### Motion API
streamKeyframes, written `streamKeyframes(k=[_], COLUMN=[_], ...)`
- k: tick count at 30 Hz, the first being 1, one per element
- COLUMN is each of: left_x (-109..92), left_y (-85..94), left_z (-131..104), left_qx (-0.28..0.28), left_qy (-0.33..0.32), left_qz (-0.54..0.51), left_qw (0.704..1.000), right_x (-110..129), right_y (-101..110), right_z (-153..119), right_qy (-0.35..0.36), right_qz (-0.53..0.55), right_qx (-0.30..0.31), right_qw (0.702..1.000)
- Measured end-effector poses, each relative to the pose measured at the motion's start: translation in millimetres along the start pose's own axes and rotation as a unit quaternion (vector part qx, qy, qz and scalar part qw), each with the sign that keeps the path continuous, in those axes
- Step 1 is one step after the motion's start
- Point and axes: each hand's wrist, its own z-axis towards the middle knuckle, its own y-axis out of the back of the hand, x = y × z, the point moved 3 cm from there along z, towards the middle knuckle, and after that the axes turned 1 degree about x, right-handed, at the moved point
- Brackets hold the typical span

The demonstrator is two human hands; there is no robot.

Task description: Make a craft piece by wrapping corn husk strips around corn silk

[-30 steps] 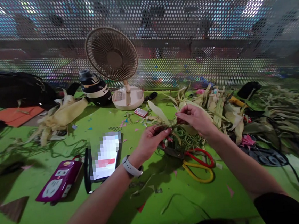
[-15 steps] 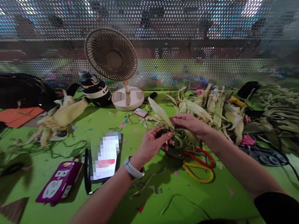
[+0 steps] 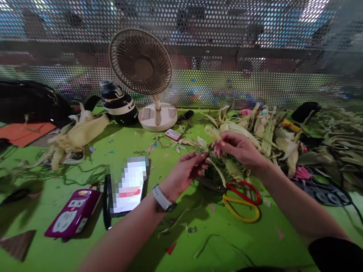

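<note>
Both my hands meet over the middle of the green table (image 3: 83, 250). My left hand (image 3: 185, 174), with a white watch on its wrist, pinches one end of a small bundle of corn husk strips (image 3: 213, 150). My right hand (image 3: 238, 148) grips the same bundle from the right, fingers closed around it, with pale husk tips sticking up above it. Under the hands lie green strands and two pairs of scissors, red-handled (image 3: 246, 188) and yellow-handled (image 3: 239, 211).
A phone (image 3: 128, 185) and a purple power strip (image 3: 72, 212) lie to the left. A desk fan (image 3: 145, 71), a dark bottle (image 3: 117, 103) and corn husks (image 3: 76, 134) stand behind. A husk pile (image 3: 270, 132) and cables (image 3: 332, 190) fill the right. Perforated metal screen at the back.
My hands have drawn closer together on the bundle. The long husk leaf that stood up between them now sits lower and shorter. The view has shifted slightly.
</note>
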Motion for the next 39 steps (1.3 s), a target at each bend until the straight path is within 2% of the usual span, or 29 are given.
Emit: streamKeyframes(k=[3,5,7,9,12,15,27,34,37,39], left_x=[2,2,1,-1,-6,-11,-9,-9,-10,-12], left_y=[-0.9,-1.7,-1.4,-0.7,0.7,2.6,2.2,3.2,3.8,3.8], left_z=[0,0,0,-1,-2,-5,-6,-7,-7,-8], left_qx=[-0.003,0.001,-0.002,0.006,0.045,0.083,0.141,0.19,0.194,0.196], left_qy=[0.008,0.008,0.002,-0.005,0.0,0.022,0.053,0.051,0.054,0.058], left_qz=[0.01,0.009,0.021,0.054,0.095,0.107,0.14,0.173,0.181,0.18], left_qw=[1.0,1.0,1.0,0.999,0.994,0.991,0.979,0.965,0.963,0.962], right_x=[7,10,10,8,3,0,4,1,1,0], right_y=[-2,-5,-6,-4,-1,1,1,3,2,3], right_z=[-3,-3,-3,-3,-2,-1,-1,0,0,0], right_qy=[0.019,0.031,0.022,0.001,-0.018,-0.024,0.007,-0.019,-0.023,-0.027], right_qz=[-0.122,-0.159,-0.18,-0.189,-0.184,-0.174,-0.22,-0.22,-0.213,-0.212], right_qx=[0.11,0.156,0.148,0.107,0.061,0.041,0.131,0.159,0.18,0.169], right_qw=[0.986,0.974,0.972,0.976,0.981,0.984,0.967,0.962,0.96,0.962])
